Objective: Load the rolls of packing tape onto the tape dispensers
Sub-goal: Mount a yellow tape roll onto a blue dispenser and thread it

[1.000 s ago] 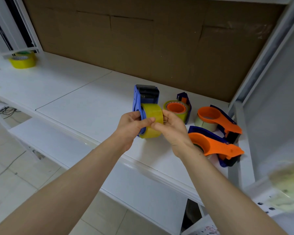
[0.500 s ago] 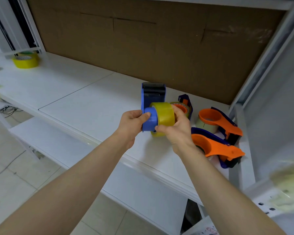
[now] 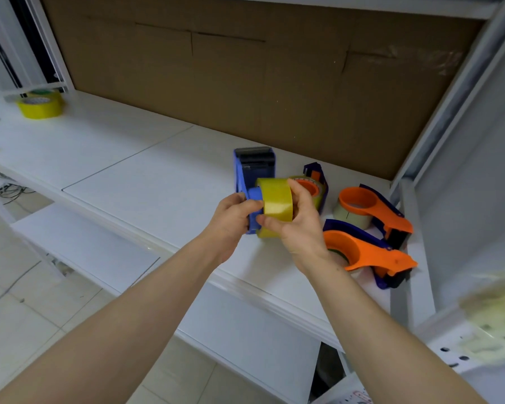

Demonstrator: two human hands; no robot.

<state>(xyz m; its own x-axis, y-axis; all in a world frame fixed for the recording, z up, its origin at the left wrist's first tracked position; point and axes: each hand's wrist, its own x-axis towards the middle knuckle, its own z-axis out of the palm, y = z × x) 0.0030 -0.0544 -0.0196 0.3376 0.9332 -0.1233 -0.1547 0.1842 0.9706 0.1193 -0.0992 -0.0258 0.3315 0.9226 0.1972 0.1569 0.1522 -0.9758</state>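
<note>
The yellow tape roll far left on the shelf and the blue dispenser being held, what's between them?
Nothing: in the head view, only bare white shelf lies between the yellow tape roll and the blue dispenser.

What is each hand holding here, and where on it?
Left hand grips the blue dispenser at its hub end; right hand wraps the yellow tape roll around its outer rim.
</note>
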